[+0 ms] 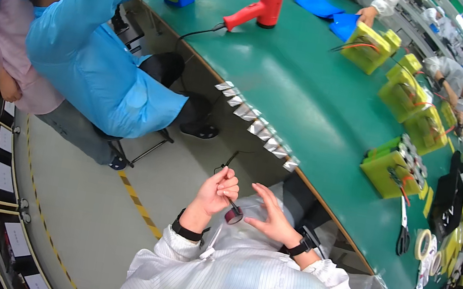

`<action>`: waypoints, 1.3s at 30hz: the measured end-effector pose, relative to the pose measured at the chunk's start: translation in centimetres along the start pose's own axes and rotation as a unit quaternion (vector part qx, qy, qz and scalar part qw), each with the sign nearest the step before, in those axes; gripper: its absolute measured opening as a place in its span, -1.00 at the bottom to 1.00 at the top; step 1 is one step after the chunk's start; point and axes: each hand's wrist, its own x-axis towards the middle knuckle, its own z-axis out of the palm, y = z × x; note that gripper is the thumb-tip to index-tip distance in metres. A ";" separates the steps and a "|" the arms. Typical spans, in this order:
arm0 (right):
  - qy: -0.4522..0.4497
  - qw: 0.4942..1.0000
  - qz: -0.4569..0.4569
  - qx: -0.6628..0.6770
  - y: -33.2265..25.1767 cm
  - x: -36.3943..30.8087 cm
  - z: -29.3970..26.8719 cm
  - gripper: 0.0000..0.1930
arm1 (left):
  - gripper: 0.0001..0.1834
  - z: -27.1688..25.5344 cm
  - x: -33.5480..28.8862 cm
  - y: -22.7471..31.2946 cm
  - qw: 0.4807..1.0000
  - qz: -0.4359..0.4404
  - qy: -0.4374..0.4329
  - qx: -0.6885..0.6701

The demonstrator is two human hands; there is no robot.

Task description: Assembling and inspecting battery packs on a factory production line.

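My left hand [217,192] is raised in front of my body, its fingers pinched on a short black strip. Below those fingers hangs a small black and dark red roll [234,215], which looks like a roll of tape joined to the strip. My right hand [273,216] is just to the right of the roll, fingers spread and thumb toward it, with a small gap between. Nothing shows in the right hand. Both hands are over my lap, off the near edge of the green table [264,95].
Short silver strips [259,126] line the table edge. A red heat gun [260,7] stands far off. Yellow-green battery packs [396,166], scissors [404,228] and tape rolls [422,244] lie at right. A person in blue [91,66] sits at left; another person's hand [367,15] reaches in at the far side.
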 end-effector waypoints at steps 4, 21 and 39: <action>-0.027 0.992 0.016 0.125 -0.7 -3.3 -1.9 -0.16 | -0.70 4.0 1.7 -5.3 0.989 0.062 0.075 -0.114; 0.273 0.950 0.000 0.154 -2.3 -7.6 -6.8 -0.79 | -0.70 4.3 2.4 -13.9 0.809 -0.026 -0.060 0.584; 0.191 0.974 -0.031 0.119 -2.6 -5.2 -5.1 -0.79 | -0.28 4.7 3.5 -13.0 0.929 0.070 -0.138 0.336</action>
